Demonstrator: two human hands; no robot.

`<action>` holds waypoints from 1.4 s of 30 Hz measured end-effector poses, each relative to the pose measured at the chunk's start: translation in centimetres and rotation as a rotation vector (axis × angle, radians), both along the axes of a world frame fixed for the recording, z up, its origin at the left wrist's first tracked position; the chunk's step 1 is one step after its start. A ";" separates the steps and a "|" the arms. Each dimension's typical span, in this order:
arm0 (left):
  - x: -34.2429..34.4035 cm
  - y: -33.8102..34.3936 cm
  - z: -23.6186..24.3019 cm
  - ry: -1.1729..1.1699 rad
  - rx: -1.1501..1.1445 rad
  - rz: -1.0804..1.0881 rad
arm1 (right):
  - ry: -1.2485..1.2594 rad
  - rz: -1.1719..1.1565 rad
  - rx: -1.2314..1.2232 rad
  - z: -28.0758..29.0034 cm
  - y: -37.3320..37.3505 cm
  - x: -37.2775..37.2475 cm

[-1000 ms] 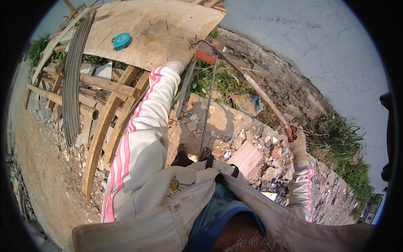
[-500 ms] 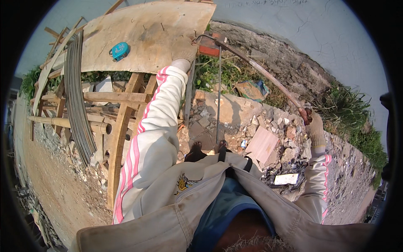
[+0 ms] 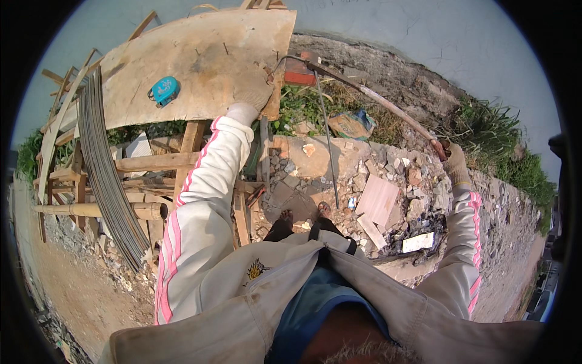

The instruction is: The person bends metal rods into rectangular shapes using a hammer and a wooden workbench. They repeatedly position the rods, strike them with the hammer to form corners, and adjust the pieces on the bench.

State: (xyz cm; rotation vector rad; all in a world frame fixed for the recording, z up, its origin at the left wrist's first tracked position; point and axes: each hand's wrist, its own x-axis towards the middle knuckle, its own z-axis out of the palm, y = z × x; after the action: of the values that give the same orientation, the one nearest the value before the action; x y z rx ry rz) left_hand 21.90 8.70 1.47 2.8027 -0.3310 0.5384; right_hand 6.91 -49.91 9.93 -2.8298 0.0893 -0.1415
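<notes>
My left hand (image 3: 253, 90), in a pale knit glove, rests at the right end of a weathered plywood board (image 3: 200, 70). Its fingers close at the hooked end of a thin metal rod (image 3: 327, 124), partly hidden by the glove. Beyond the board's edge, this rod meets the head of a long rusty lever bar (image 3: 388, 103), then hangs toward my feet. My gloved right hand (image 3: 456, 165) is wrapped round the lever's far right end. An orange-red block (image 3: 300, 73) lies under the lever's head. On the board sit upright nails and a turquoise tape measure (image 3: 163, 91).
A bundle of thin metal rods (image 3: 106, 170) drapes over the timber frame (image 3: 157, 162) at left. Rubble, a pinkish tile (image 3: 377, 199) and a white piece (image 3: 418, 242) lie on the ground at right. A grey wall (image 3: 388, 24) stands behind, with weeds (image 3: 494, 136) along it.
My right hand has pushed the lever's end away from my body, toward the wall. The hanging rod has swung rightward at its lower end. My left hand stays on the board; the view has shifted slightly.
</notes>
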 end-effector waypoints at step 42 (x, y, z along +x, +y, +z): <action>-17.9 1.2 1.1 0.306 -0.335 -0.583 | 0.070 -0.331 0.000 0.8 17.0 -14.9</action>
State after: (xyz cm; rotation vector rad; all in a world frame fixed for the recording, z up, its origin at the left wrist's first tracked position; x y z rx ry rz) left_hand 3.97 9.89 2.60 2.2630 -0.8578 0.0235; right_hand -7.98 -32.90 10.77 -2.7977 0.5728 -0.1132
